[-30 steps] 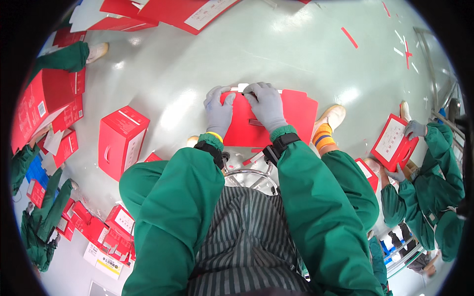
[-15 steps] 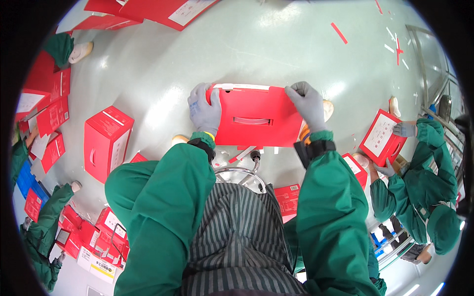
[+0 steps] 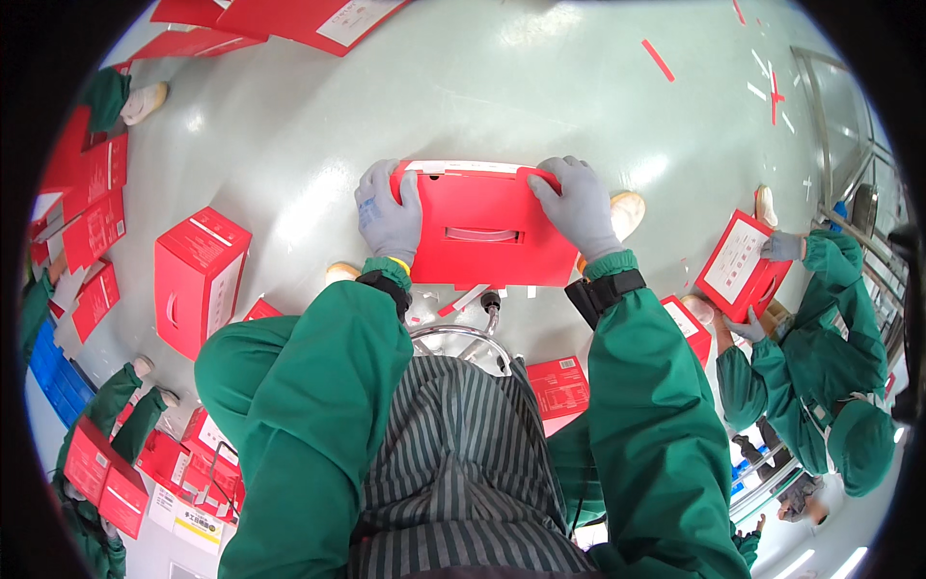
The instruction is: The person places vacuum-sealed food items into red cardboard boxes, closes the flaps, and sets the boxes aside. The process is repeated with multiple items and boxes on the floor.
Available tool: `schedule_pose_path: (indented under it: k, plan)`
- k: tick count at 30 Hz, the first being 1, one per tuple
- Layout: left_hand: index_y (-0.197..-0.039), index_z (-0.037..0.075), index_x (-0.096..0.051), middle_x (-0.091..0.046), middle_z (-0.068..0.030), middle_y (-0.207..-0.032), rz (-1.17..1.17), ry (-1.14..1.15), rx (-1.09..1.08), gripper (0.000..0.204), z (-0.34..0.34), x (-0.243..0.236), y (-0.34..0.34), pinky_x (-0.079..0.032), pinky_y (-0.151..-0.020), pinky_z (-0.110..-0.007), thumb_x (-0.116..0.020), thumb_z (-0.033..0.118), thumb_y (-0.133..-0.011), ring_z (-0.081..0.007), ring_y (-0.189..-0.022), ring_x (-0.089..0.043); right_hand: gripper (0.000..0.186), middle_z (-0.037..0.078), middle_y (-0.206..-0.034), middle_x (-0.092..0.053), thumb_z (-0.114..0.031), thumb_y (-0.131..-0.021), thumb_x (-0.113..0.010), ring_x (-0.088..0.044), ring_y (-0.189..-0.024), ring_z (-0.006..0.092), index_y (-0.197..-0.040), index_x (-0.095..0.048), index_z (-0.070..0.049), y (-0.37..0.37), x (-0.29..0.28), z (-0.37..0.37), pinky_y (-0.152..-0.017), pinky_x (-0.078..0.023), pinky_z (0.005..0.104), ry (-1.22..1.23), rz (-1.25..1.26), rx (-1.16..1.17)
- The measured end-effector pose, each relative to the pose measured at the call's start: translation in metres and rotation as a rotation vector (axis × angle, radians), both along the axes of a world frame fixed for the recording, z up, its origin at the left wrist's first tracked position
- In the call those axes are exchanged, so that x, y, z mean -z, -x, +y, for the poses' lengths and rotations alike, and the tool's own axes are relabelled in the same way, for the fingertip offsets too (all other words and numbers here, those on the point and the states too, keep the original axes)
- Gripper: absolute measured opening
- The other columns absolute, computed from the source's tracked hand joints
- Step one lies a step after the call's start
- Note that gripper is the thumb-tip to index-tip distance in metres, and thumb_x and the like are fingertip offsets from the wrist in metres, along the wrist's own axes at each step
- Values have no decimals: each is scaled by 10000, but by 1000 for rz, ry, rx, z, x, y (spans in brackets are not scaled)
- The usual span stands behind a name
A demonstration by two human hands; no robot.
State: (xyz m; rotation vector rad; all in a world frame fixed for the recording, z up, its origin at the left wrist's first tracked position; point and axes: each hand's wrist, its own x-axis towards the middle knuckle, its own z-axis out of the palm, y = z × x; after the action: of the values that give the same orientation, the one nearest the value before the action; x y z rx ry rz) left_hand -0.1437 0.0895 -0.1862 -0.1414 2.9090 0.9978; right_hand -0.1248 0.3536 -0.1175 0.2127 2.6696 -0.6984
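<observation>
A red carton [image 3: 463,205] with a slot handle [image 3: 482,234] in its upward face is in front of me, above my lap. My left hand [image 3: 389,214], in a grey glove, grips its far left corner, thumb lying on the top face and fingers over the far edge. At the far right corner my right hand [image 3: 581,207], gloved alike, holds the carton the same way, thumb on top. A white strip [image 3: 477,166] runs along the far edge between the hands. What the fingers touch on the far side is hidden.
A closed red box [image 3: 188,289] stands on the floor at left. At right a person in green holds another red box [image 3: 738,265]. Red boxes [image 3: 101,227] are piled at far left. Red and white scraps [image 3: 658,60] lie on the floor; a metal stool ring [image 3: 453,333] is below.
My right hand has shifted inward and wrapped further round the carton's far right corner. The left hand keeps its hold. At far left, a person now holds a red box higher in view.
</observation>
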Motion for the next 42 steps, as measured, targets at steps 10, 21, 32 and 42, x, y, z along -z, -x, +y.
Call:
schedule_pose_path:
  k: [10,21,32,42]
  plan:
    - [-1200,108,-608,-596,-101,-1248,-22,9,-13,327,2,-2,1,-458,-984,-435,-619,298,-934,-329,-1158,-541,323,162,-937,-715,-292,-894,-653,-686,-879,284,-1085,-692,-34,29,-9,24,-807,-536,368,312,-408,106]
    - [-1291,96,-584,-523,-151,-1377,67,-72,109,459,-8,-6,-2,-406,-1082,-425,-707,256,-879,-337,-1285,-465,267,69,-858,-696,-226,-910,-686,-640,-816,145,-1050,-689,2,1,-17,20,-780,-524,293,445,-232,241]
    - [-1188,56,-553,-481,-163,-1413,34,-359,237,359,-29,-61,-22,-403,-1088,-413,-660,96,-848,-329,-1289,-457,301,42,-1037,-723,-261,-978,-620,-648,-918,120,-1153,-723,-39,-2,-54,62,-862,-523,269,440,-757,105]
    - [-909,-9,-637,-681,-101,-1129,-70,-469,102,113,-38,-99,-31,-453,-672,-259,-532,29,-923,-119,-831,-599,413,81,-1199,-663,-203,-868,-701,-612,-1103,272,-1269,-652,-120,10,-2,67,-972,-507,384,168,-115,-493]
